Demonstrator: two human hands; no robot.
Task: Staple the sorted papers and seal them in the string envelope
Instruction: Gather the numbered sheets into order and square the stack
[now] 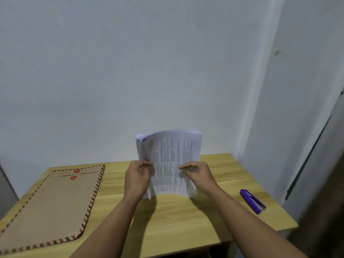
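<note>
My desk is small, and the big string envelope on its left side already pokes over the near edge, so a bump could knock it off. I stand the papers up on the desk in the middle. My left hand and right hand pinch their two sides. The pages bend, so some could slip out crooked. The purple stapler lies near the right edge and could fall.
</note>
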